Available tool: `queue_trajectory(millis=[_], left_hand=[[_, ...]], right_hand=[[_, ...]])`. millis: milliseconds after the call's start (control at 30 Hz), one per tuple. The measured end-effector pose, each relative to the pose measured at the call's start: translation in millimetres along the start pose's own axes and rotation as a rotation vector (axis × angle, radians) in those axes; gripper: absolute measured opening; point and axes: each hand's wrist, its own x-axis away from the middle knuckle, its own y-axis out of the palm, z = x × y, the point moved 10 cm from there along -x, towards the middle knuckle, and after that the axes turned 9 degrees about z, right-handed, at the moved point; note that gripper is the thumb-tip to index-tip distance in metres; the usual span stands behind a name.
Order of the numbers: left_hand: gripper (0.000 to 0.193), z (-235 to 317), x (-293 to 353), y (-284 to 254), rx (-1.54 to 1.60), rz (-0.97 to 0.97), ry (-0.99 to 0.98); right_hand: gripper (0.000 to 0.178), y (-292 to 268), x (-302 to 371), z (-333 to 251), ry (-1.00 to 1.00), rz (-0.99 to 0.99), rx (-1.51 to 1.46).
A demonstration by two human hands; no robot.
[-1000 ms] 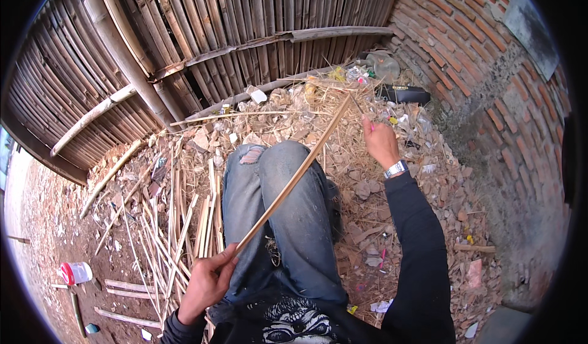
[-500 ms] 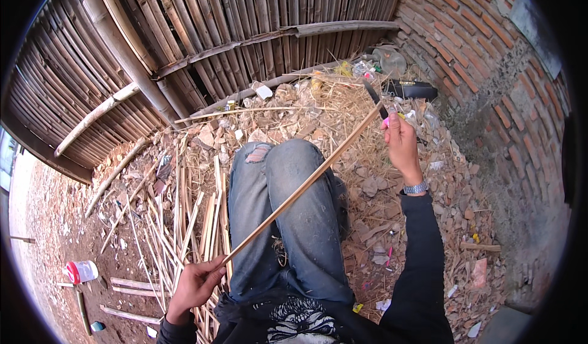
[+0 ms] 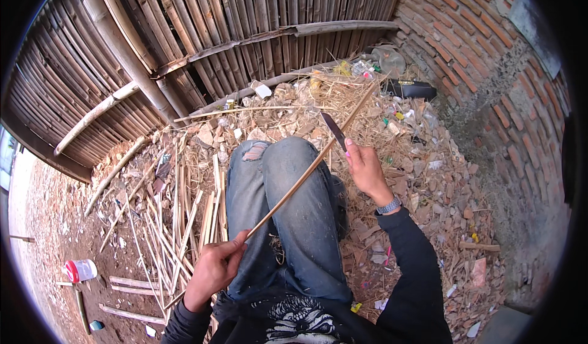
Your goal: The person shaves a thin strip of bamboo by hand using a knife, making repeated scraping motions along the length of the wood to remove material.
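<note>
A long, thin bamboo strip [image 3: 300, 181] slants across my knees, its far end up over the straw. My left hand [image 3: 215, 267] is closed around its near end, beside my left thigh. In my right hand [image 3: 365, 168] is a knife [image 3: 334, 130] with a dark blade and a pink handle, mostly covered by my fingers. The blade crosses the strip beyond my right knee and points up and left; whether it touches the strip I cannot tell. My jeans [image 3: 294, 191] lie under the strip.
Split bamboo strips [image 3: 177, 215] lie in a loose pile left of my legs. A clear tub with a red lid [image 3: 79, 270] is farther left. Rubble and straw [image 3: 343, 90] spread ahead to a bamboo wall [image 3: 245, 13]. A brick wall [image 3: 490, 87] and a black case [image 3: 409, 89] are at right.
My right hand and the knife have moved left and nearer me, down along the strip. My left hand has shifted right and forward, carrying the strip's near end with it.
</note>
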Motion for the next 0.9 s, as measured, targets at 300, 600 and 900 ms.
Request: queue_trajectory(millis=[300, 600, 900], left_hand=[[0.033, 37, -42, 40, 0.052, 0.158, 0.161], [0.042, 24, -20, 25, -0.237, 0.238, 0.2], [0.05, 30, -22, 37, -0.245, 0.258, 0.26]], right_hand=[[0.054, 37, 89, -76, -0.138, -0.332, 0.015], [0.042, -49, -6, -32, -0.113, 0.135, -0.054], [0.044, -44, -32, -37, -0.227, 0.308, 0.187]])
